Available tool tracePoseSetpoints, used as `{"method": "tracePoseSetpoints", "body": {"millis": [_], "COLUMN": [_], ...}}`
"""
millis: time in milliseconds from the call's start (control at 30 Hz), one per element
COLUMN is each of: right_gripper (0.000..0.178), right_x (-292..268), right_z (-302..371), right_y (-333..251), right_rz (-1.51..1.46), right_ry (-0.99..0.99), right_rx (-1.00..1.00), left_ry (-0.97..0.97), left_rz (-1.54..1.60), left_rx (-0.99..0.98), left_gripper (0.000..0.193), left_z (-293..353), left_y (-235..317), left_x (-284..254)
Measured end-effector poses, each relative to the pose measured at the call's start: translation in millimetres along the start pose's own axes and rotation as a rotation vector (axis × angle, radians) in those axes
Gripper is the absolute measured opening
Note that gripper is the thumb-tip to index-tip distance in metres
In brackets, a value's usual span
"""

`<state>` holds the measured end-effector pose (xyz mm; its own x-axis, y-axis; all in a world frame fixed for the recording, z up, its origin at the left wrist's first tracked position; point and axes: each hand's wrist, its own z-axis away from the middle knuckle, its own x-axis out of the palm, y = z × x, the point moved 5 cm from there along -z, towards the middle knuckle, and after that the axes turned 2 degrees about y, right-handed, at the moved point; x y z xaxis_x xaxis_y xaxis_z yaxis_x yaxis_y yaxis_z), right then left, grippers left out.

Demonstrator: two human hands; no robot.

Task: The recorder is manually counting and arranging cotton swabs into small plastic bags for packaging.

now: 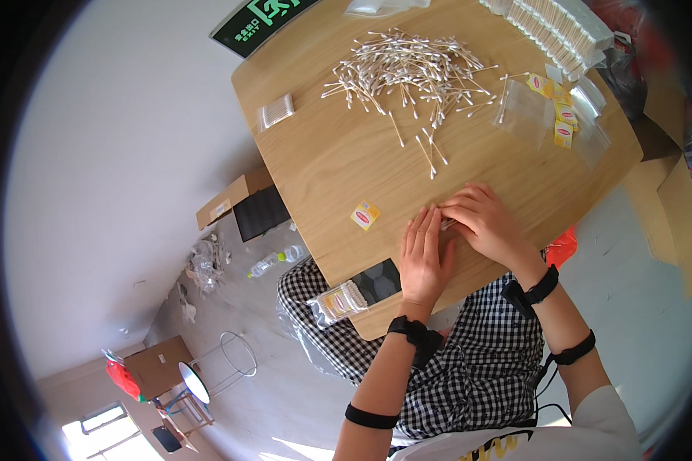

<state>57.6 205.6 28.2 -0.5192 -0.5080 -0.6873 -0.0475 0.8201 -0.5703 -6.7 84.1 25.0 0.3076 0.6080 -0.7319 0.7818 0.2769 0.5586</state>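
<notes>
My left hand (425, 261) and my right hand (482, 224) meet at the near edge of the wooden table (315, 177). Pale cotton swabs (447, 223) show in the gap between them, mostly covered by my fingers. The left fingers lie long and pressed together along one side; the right fingers curl over from the other. How many swabs are between them is hidden. A small yellow and white card (364, 216) lies just left of my hands. Farther off, a large loose heap of cotton swabs (411, 69) spreads out, a few stray ones pointing toward me.
A filled swab packet (338, 304) rests by a dark pad (377, 282) at the near left edge. Another small pack (277, 112) sits far left. Clear bags (527, 114) and yellow cards (563, 134) lie right, below a stacked row of swabs (550, 34).
</notes>
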Motion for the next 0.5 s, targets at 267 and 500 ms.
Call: {"method": "tracePoseSetpoints", "body": {"millis": [267, 500], "right_gripper": [0.043, 0.038], "right_x": [-25.7, -1.3], "right_z": [5.4, -62.6], "right_y": [8.1, 32.2], "right_rz": [-0.075, 0.098], "right_ry": [-0.048, 0.309], "right_rx": [0.237, 0.38], "left_ry": [-0.033, -0.06], "left_rz": [-0.087, -0.101], "left_rx": [0.082, 0.115], "left_gripper": [0.035, 0.034], "left_z": [0.6, 1.7], "left_y": [1.7, 5.5], "left_x": [-0.8, 2.0]}}
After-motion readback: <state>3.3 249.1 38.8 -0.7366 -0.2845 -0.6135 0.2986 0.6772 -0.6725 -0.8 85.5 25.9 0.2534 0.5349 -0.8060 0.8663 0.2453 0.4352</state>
